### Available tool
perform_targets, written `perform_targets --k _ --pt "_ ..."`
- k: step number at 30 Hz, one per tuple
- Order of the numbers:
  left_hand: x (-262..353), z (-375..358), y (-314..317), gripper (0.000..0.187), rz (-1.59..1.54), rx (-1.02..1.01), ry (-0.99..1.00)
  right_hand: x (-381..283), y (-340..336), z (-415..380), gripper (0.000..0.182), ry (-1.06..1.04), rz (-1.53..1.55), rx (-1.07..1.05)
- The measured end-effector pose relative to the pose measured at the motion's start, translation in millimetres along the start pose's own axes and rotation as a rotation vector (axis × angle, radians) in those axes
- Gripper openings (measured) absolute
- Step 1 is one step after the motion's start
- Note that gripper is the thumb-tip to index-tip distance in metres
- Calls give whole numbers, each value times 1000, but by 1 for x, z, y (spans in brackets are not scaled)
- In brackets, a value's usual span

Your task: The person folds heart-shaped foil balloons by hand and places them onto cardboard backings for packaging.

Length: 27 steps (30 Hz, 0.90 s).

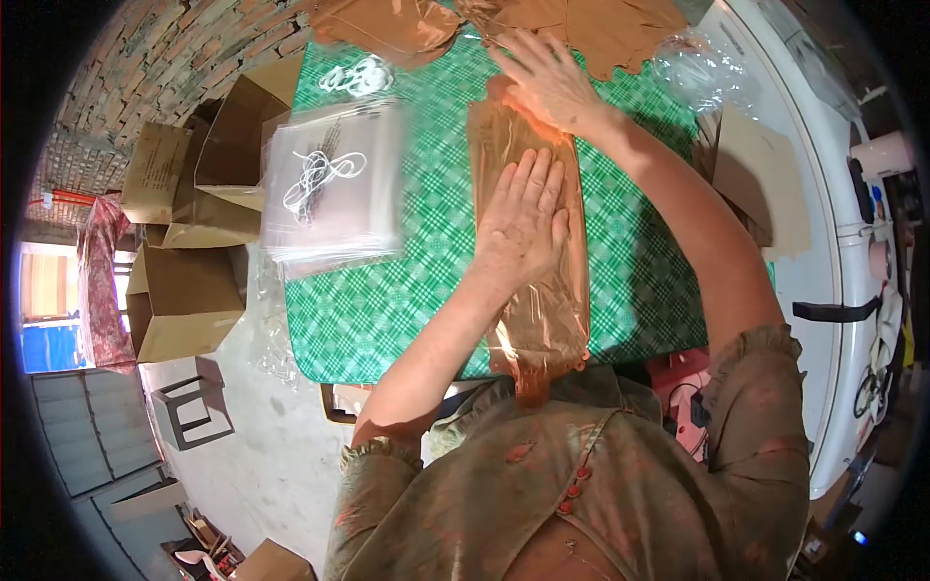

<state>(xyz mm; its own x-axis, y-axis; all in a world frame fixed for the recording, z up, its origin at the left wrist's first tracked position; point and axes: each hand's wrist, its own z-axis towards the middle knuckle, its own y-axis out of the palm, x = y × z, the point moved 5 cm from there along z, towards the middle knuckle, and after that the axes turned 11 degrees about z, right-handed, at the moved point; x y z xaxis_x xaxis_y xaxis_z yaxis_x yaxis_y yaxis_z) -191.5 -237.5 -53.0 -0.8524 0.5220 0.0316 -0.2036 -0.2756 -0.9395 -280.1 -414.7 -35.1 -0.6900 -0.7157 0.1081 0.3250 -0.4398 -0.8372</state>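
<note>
A long, shiny orange-brown folded sheet (541,310) lies lengthwise on the green checked tablecloth (436,165), its near end hanging over the table's front edge. My left hand (523,213) rests flat on the middle of it, fingers stretched toward the far end. At its far end, my right hand (550,85) is spread, palm down, partly over the orange material. More crumpled orange-brown pieces (601,29) lie beyond my right hand at the back of the table.
Left of the sheet sits a stack of clear plastic bags (358,218) with white cords (325,179) on top; more white cord (356,76) lies behind. Open cardboard boxes (189,300) stand at the left. Clear plastic (707,73) and brown cardboard (760,174) are at the right.
</note>
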Motion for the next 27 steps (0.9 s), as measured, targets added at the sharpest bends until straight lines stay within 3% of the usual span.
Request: perform_targets --k 4,6,8,11,14,20,23,26,27 --pt "1 -1 -3 58 21 33 -3 -18 -73 -75 21 25 329 87" --pt "0 -2 -1 58 7 52 -3 -39 -97 -118 18 206 473 51" --pt "0 -1 2 58 8 70 6 -60 -110 -152 19 375 600 -45" --pt "-2 -3 4 59 18 78 6 -90 -132 -164 24 919 1116 -202" --pt "-3 -3 4 61 -18 81 -4 -102 -125 -175 34 1028 1499 -152" --pt "-4 -2 -1 60 -107 101 -24 -108 -123 -171 42 1219 1580 -189" --pt "-6 -3 -4 54 -151 174 -40 -106 -121 -172 35 1223 1527 -281" --pt "-7 -3 -3 52 -166 175 -41 -108 -120 -164 32 1311 1486 -605" --pt "-8 -3 -3 52 -167 170 -40 -108 -120 -163 31 1318 1465 -615"
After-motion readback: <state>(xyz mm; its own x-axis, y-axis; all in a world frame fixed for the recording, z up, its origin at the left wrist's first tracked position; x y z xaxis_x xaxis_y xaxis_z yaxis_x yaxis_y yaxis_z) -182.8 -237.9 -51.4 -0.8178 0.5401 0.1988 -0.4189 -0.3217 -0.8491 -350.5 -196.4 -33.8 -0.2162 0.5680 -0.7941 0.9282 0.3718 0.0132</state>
